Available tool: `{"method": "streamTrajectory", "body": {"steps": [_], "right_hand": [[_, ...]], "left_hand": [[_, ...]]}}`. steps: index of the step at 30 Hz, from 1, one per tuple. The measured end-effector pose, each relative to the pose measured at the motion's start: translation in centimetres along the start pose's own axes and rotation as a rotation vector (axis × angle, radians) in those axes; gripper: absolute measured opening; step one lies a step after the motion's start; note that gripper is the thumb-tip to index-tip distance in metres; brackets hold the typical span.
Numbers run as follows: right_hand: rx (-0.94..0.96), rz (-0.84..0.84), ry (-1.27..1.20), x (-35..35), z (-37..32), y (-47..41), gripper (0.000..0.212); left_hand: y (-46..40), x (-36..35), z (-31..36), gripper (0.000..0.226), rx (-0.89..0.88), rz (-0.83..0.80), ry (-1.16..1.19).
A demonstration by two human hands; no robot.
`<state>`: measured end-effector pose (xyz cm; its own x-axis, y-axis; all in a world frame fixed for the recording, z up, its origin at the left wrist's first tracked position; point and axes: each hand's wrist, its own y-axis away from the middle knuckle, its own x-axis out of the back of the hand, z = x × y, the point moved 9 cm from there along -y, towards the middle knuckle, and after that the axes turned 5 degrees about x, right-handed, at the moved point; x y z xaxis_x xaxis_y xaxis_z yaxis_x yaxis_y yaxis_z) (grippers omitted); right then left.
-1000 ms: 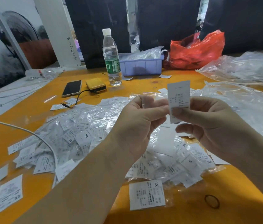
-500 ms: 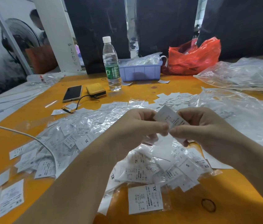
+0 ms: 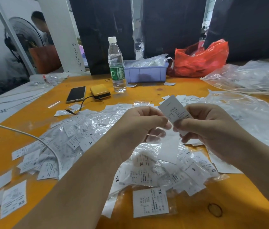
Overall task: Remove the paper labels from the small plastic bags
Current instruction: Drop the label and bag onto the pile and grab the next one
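A: Right, so the person has one small plastic bag up in front of the chest, above the heap of bagged labels on the orange bench. The left hand has its grip closed on the clear film, thumb against forefinger, and the right hand pinches the paper label, which sticks up and leans to the left out of the bag's mouth.

B: Then the step in hand looks like the draw itself. How should the person do it well?

A: Probably by keeping the left pinch on film only. If those fingers catch the lower end of the label through the plastic, the paper will likely bind or tear. The right hand would do best pulling along the label's own length, not sideways.

B: How far out is it?

A: Most of the printed part shows above the fingers. A pale strip hangs below the hands; whether that is the label's tail inside the film or another slip, the view does not settle.

B: And afterwards?

A: Loose labels lie just beyond the hands, clear plastic sheets to the right. Sorting there seems sensible.
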<state>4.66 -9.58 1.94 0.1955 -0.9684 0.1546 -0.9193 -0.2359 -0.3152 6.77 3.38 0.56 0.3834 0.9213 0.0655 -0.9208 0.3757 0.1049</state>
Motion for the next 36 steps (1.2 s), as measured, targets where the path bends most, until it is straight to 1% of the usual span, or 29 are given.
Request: {"method": "streamTrajectory", "body": {"steps": [3,6,10,11,13,14,15,17,20,24,27,30,33,36], "right_hand": [[-0.013,-0.056,0.055,-0.3,-1.0,-0.8,0.018],[-0.044,-0.148,0.088,-1.0,-1.9,-1.5,0.021],[-0.022,-0.131,0.134,-1.2,-2.4,-2.5,0.032],[-0.017,-0.123,0.13,-1.2,-2.3,-2.5,0.031],[-0.016,-0.106,0.09,-1.3,-2.0,-2.3,0.018],[-0.024,-0.09,0.074,-1.2,-1.8,-2.1,0.014],[-0.03,-0.075,0.065,-1.1,-1.5,-2.0,0.013],[-0.046,-0.056,0.061,-0.9,-0.8,-1.5,0.021],[-0.038,-0.041,0.059,-0.9,-0.6,-1.0,0.025],[-0.008,0.02,0.04,-0.4,-1.0,-0.7,0.007],[-0.005,0.099,0.023,0.4,-0.8,-0.6,0.012],[0.017,0.178,-0.035,1.0,-1.0,-0.5,0.012],[-0.018,0.251,-0.099,1.7,-0.5,-0.5,0.024],[-0.085,0.249,-0.172,1.4,0.2,-0.5,0.029]], "left_hand": [[-0.1,0.4,0.1,0.018,-0.022,0.008,0.021],[0.1,0.4,0.5,0.025,-0.047,-0.005,0.036],[0.2,0.7,0.8,0.02,-0.069,-0.011,0.038],[0.2,0.6,0.8,0.027,-0.064,-0.017,0.032],[0.1,0.5,0.7,0.039,-0.048,-0.03,0.008],[0.0,0.5,0.5,0.038,-0.038,-0.03,-0.014],[0.0,0.4,0.4,0.032,-0.032,-0.023,-0.045],[-0.1,0.3,0.3,0.018,-0.034,-0.002,-0.121],[-0.2,0.0,0.1,0.017,-0.042,0.0,-0.15],[0.0,0.4,0.2,0.004,-0.059,0.077,-0.14],[0.1,1.0,0.6,0.005,-0.095,0.137,-0.098],[0.3,1.1,1.0,0.005,-0.118,0.153,-0.047],[0.5,0.6,1.4,0.008,-0.147,0.141,-0.057],[0.8,0.3,1.7,0.009,-0.169,0.129,-0.05]]}}
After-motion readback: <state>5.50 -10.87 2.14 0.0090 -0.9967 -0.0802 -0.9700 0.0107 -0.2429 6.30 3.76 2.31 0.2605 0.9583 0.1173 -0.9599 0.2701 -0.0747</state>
